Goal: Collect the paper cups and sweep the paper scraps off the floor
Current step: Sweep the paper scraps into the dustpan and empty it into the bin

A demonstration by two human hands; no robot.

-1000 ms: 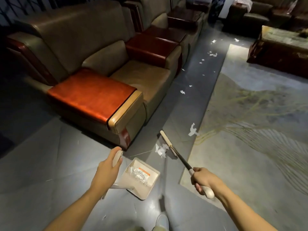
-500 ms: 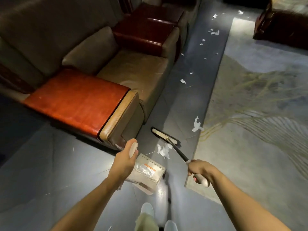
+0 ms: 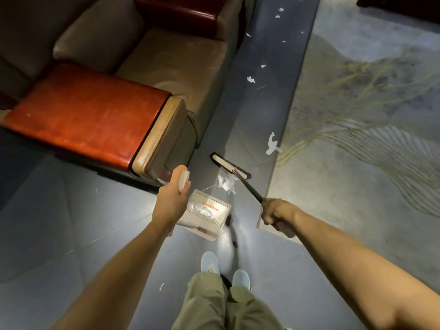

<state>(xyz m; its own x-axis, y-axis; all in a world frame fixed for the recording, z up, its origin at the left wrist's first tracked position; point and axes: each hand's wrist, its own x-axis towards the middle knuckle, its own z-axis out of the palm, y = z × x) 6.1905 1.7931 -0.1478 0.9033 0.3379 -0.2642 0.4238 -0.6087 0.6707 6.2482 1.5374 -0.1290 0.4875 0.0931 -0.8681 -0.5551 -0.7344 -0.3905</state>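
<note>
My left hand [image 3: 173, 196] grips the upright handle of a beige dustpan [image 3: 206, 216], which sits on the dark floor with white scraps inside. My right hand [image 3: 273, 211] grips the handle of a broom [image 3: 229, 167]; its head lies on the floor just beyond a crumpled white paper scrap [image 3: 227, 183], which is between the broom head and the dustpan's mouth. A larger torn scrap [image 3: 271, 144] lies at the rug's edge. More small scraps [image 3: 250, 79] dot the floor strip farther away. No paper cups are in view.
A tan sofa with a red-brown wooden armrest [image 3: 88, 115] stands to the left of the dark floor strip. A grey patterned rug [image 3: 362, 115] covers the right side. My shoes [image 3: 209, 262] and olive trousers are below. One tiny scrap [image 3: 162, 286] lies by my left foot.
The view has tilted down and come closer to the floor. The broom head has turned crosswise behind the crumpled scrap, and the dustpan has shifted toward it.
</note>
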